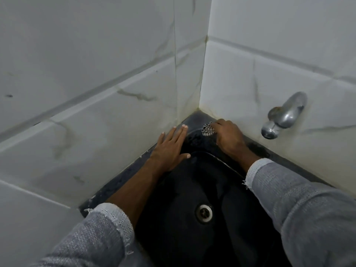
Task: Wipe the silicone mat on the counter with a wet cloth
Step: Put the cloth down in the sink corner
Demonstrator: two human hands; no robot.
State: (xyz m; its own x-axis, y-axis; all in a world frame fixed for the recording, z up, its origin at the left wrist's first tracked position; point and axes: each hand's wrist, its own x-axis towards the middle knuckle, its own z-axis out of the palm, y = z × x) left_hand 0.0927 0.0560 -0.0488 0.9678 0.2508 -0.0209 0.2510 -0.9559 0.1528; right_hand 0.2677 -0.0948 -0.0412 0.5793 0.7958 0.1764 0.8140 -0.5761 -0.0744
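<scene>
My right hand (229, 136) grips a small checked black-and-white cloth (208, 129) and holds it against the dark wet ledge (194, 139) in the corner behind the sink. My left hand (170, 148) lies flat with straight fingers on the same dark ledge, along the left wall. I cannot make out a separate silicone mat; the ledge surface is black and glistening.
A black sink basin (173, 199) with a round metal drain (204, 212) lies below my arms. A chrome tap (283, 116) sticks out of the right wall. White marbled tiles (96, 105) close in the corner on both sides.
</scene>
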